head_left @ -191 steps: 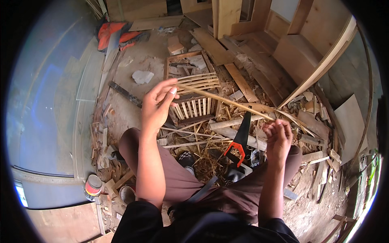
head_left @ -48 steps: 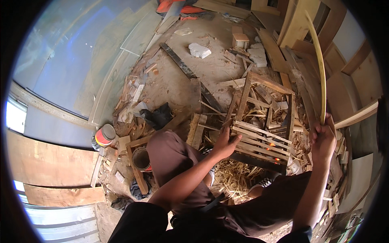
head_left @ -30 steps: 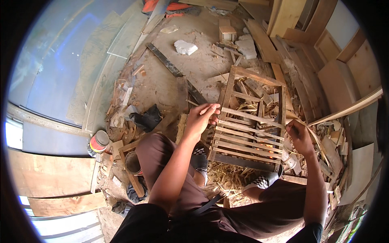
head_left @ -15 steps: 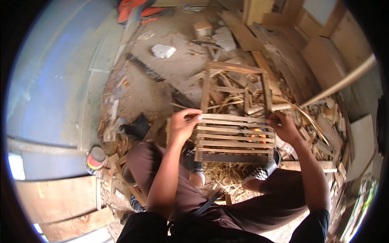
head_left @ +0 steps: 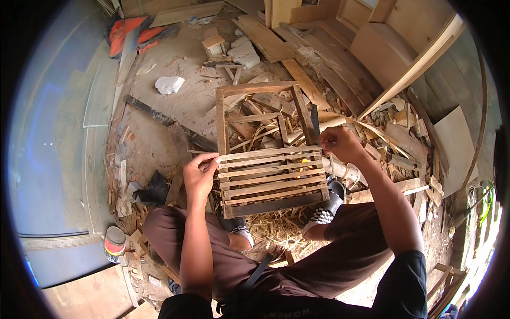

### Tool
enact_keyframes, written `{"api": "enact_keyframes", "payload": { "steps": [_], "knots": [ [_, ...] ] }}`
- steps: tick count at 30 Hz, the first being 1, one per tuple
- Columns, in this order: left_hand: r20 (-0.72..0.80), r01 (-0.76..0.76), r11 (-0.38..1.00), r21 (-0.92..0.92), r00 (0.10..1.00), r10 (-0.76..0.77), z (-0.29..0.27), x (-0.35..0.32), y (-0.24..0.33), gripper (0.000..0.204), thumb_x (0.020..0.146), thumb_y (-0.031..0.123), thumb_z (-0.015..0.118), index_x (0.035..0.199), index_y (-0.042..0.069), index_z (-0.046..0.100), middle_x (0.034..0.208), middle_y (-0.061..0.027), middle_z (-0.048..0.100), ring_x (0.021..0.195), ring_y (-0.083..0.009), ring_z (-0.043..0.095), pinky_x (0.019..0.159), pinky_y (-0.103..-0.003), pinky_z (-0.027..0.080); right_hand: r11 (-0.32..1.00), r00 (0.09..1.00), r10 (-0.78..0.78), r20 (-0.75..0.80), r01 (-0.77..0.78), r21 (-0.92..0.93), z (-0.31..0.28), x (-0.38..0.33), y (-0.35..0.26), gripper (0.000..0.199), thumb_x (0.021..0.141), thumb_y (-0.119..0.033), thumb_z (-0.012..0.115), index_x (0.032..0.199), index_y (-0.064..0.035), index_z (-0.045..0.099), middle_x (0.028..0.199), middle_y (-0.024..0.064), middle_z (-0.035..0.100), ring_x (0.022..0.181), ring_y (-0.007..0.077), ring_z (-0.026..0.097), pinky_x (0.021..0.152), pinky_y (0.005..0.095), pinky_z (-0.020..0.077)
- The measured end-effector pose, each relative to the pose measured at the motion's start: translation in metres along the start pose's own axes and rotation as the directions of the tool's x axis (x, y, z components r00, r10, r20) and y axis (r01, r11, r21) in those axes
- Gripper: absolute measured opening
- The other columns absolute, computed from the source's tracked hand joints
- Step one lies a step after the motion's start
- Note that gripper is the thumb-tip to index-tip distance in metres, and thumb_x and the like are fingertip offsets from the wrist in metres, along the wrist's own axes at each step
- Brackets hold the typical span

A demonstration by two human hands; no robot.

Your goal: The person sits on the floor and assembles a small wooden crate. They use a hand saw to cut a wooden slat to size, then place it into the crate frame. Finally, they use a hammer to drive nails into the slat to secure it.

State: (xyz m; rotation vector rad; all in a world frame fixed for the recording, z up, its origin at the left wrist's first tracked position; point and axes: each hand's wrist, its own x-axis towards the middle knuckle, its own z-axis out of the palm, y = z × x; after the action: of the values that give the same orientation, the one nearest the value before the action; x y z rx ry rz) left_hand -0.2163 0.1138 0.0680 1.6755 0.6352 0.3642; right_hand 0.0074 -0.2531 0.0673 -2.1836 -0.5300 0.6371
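Head view: the wooden crate (head_left: pixel 268 159) stands tipped on its side between the knees, slats facing up, steadied from both ends. Left hand (head_left: pixel 199 175) pinches the top slat's end; right hand (head_left: pixel 340 143) grips the opposite corner, perhaps closed on something small. Inside, only scrap sticks show through.
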Motion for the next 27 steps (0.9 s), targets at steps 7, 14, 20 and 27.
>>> {"api": "enact_keyframes", "payload": {
  "steps": [7,14,20,27],
  "knots": [
    [-0.001,0.017,1.0,0.014,1.0,-0.017,0.0,0.0,0.002,0.017,0.098,0.004,0.077,0.112,-0.006,0.077,0.099,-0.0049,0.077,0.089,-0.0083,0.068,0.082,-0.024,0.055,0.999,1.0,0.006,0.003,-0.006,0.05,0.004,0.002,0.0,0.012,0.095,0.005,0.07,0.106,0.0053,0.073,0.09,0.0085,0.075,0.081,0.014,0.074,0.074,0.0295,0.0626],
    [0.006,0.03,1.0,-0.004,1.0,-0.03,0.005,0.0,0.003,0.018,0.098,0.005,0.077,0.113,-0.006,0.076,0.101,-0.006,0.077,0.09,-0.0093,0.069,0.083,-0.025,0.055,0.992,0.998,0.067,0.007,-0.067,0.103,-0.003,0.001,0.016,0.01,0.092,-0.005,0.073,0.098,0.0022,0.077,0.079,0.0085,0.077,0.071,0.0143,0.075,0.066,0.0301,0.0588],
    [0.014,0.022,0.996,-0.081,1.0,-0.021,-0.006,0.005,-0.011,0.017,0.104,0.008,0.071,0.114,-0.005,0.076,0.099,-0.0059,0.078,0.086,-0.0108,0.07,0.078,-0.027,0.057,0.956,0.998,0.065,-0.01,-0.06,0.289,0.004,0.003,0.013,0.008,0.092,-0.003,0.075,0.096,0.0037,0.076,0.082,0.0106,0.077,0.074,0.0138,0.075,0.067,0.0283,0.0622],
    [0.033,0.098,0.991,-0.094,0.995,-0.095,-0.01,0.005,-0.003,0.02,0.105,0.011,0.071,0.118,-0.003,0.076,0.101,-0.007,0.077,0.087,-0.0133,0.071,0.08,-0.029,0.06,0.962,0.998,0.054,0.012,-0.055,0.267,0.004,0.003,0.004,0.009,0.091,0.002,0.073,0.099,0.0058,0.077,0.083,0.0111,0.077,0.076,0.0152,0.076,0.071,0.0297,0.065]
  ]
}}
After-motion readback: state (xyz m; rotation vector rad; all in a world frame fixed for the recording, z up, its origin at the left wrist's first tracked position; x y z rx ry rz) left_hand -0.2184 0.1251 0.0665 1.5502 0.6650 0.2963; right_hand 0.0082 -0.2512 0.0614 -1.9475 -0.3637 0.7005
